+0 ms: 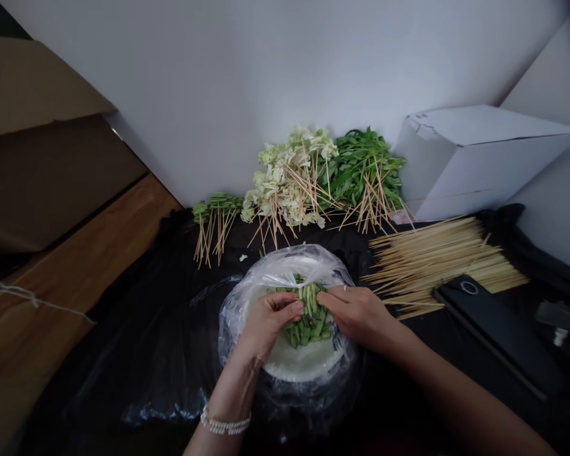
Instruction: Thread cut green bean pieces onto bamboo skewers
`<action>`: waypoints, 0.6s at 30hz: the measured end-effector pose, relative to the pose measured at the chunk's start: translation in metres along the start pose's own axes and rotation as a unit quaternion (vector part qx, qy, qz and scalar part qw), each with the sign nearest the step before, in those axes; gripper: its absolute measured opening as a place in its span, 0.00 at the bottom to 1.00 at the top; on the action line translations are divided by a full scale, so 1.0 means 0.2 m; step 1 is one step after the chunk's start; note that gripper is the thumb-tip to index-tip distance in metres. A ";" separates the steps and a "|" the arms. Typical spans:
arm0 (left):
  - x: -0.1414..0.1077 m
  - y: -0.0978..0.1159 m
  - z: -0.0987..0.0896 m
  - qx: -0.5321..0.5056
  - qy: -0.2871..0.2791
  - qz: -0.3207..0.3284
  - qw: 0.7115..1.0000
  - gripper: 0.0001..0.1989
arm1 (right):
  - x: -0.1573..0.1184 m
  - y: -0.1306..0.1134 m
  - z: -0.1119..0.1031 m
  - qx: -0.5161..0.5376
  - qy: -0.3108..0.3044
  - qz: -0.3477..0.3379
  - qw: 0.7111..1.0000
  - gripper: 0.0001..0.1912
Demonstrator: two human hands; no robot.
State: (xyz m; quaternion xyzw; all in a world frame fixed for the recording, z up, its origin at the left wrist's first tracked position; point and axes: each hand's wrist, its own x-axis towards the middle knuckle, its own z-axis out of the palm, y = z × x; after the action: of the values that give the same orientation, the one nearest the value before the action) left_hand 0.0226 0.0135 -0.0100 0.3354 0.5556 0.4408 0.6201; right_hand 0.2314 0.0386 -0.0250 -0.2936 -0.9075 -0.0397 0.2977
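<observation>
On the left side of the frame is one brown box [42, 183]. Left of the middle are two small green bunches [225, 202] on sticks. In the lower middle, the left hand [268, 321] pinches one row of green beans [309, 299] over one white dish [294, 369]; the right hand's [361, 315] fingers bend against it, but I cannot tell if they pinch. At the right is one black phone [491, 335].

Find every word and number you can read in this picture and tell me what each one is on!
There are none that can be read.
Clear plastic bag: blue marks near the right hand, too blurred to read.
White box: faint marks by its top corner, too small to tell.
</observation>
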 end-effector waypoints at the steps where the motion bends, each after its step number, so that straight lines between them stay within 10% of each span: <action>1: 0.00 0.00 0.00 0.002 0.000 0.002 1.000 0.14 | 0.00 0.00 0.00 0.003 0.001 0.001 1.000 0.12; 8: 0.00 -0.02 0.06 0.176 -0.036 0.104 0.978 0.13 | 0.01 0.05 -0.04 -0.036 0.039 0.018 0.998 0.12; 14: -0.05 -0.07 0.16 0.510 -0.013 0.172 0.842 0.04 | 0.00 0.05 -0.04 -0.048 0.046 0.026 0.997 0.12; 18: -0.07 -0.06 0.20 0.569 -0.003 0.153 0.808 0.03 | 0.01 0.03 -0.02 -0.042 0.038 0.018 0.998 0.13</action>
State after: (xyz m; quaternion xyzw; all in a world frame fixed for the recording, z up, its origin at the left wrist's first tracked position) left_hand 0.0643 -0.0016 -0.0088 0.7102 0.6466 0.1342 0.2442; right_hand 0.2368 0.0437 -0.0214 -0.3208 -0.8875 -0.0836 0.3201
